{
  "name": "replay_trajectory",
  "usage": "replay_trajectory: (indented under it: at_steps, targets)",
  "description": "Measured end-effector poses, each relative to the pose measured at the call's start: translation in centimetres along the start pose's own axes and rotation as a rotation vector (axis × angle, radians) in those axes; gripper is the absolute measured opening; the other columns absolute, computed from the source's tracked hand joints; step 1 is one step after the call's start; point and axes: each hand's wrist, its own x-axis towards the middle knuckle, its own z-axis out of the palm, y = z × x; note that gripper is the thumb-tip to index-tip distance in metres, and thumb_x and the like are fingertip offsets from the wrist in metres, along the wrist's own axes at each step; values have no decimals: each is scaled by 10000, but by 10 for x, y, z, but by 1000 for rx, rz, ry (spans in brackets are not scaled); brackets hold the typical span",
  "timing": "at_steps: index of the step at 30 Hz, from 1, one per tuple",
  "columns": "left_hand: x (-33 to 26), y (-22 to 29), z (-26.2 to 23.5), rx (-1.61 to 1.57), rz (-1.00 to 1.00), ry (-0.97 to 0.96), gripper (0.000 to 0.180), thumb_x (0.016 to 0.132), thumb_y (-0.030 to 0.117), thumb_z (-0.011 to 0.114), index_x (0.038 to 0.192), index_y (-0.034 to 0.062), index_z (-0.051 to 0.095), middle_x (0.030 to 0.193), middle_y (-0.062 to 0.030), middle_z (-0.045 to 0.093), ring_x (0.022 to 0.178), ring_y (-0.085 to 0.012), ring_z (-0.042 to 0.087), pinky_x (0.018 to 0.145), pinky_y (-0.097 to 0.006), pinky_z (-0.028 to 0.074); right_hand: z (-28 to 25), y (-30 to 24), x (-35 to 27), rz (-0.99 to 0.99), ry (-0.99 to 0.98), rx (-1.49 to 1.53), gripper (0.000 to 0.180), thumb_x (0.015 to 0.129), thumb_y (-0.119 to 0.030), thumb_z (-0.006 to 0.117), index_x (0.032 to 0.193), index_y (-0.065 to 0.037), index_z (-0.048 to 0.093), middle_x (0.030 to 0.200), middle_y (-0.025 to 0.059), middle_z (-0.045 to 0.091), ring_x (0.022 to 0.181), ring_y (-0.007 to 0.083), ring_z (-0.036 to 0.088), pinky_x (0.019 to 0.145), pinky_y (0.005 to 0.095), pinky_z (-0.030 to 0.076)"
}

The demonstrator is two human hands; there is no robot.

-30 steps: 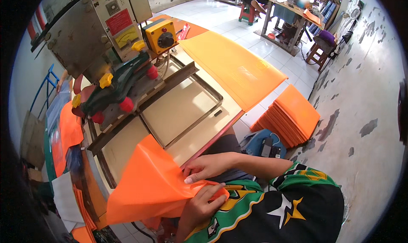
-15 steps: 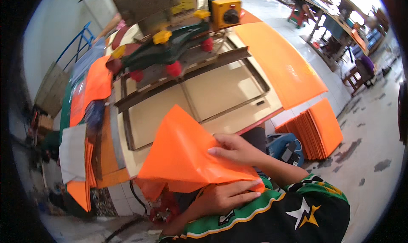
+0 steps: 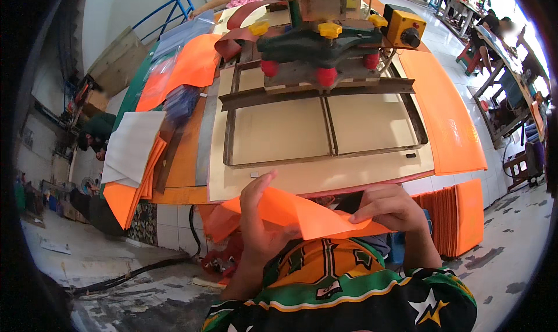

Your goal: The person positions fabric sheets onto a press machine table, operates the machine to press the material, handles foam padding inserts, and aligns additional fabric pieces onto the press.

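A thin, flexible orange plastic sheet (image 3: 290,213), folded and bent, is held over my lap just in front of the machine table's near edge. My right hand (image 3: 392,207) pinches its right edge between thumb and fingers. On the left side, my left hand (image 3: 256,221) is raised against the sheet, its fingers stretched upward and apart from the thumb. Beyond both hands, a dark metal frame (image 3: 325,152) with a middle bar lies on the cream board (image 3: 290,181). A green press head (image 3: 319,47) with yellow knobs and red feet stands over the frame.
Stacked orange sheets (image 3: 468,219) stand low at right. A large orange sheet (image 3: 442,117) covers the table's right side. White and orange sheets (image 3: 133,146) overhang the left corner. A yellow control box (image 3: 405,27) sits by the press. Another person's arm (image 3: 218,1) shows at the far side.
The orange sheet has come down from over the frame toward my lap. My left hand has lifted with fingers stretched; my right hand has shifted right along the sheet. The view has turned left.
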Motion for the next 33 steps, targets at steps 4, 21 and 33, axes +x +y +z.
replay_trajectory:
  at_steps: [4,21,33]
  targets:
    - [5,-3,-8,125,15,-234,276,830,272,747,960,49,649,889,-90,614,821,-277,576,778,-375,439,-7,2,-3,27,16,-11,184,853,-41,652,1032,-54,690,892,80,696,788,278,648,713,370,494]
    - [7,10,19,103,218,-430,141,752,99,736,851,61,644,824,-75,648,764,-265,628,697,-382,455,-3,-18,-3,-19,225,-214,276,741,-51,702,1012,-33,655,787,100,581,754,292,582,665,373,461]
    - [-10,-29,-37,451,-45,-534,153,744,71,726,887,63,672,848,-82,641,872,-271,609,801,-388,444,-55,-29,-65,-193,942,-82,251,875,-233,660,786,-4,612,656,63,548,571,145,492,528,279,348]
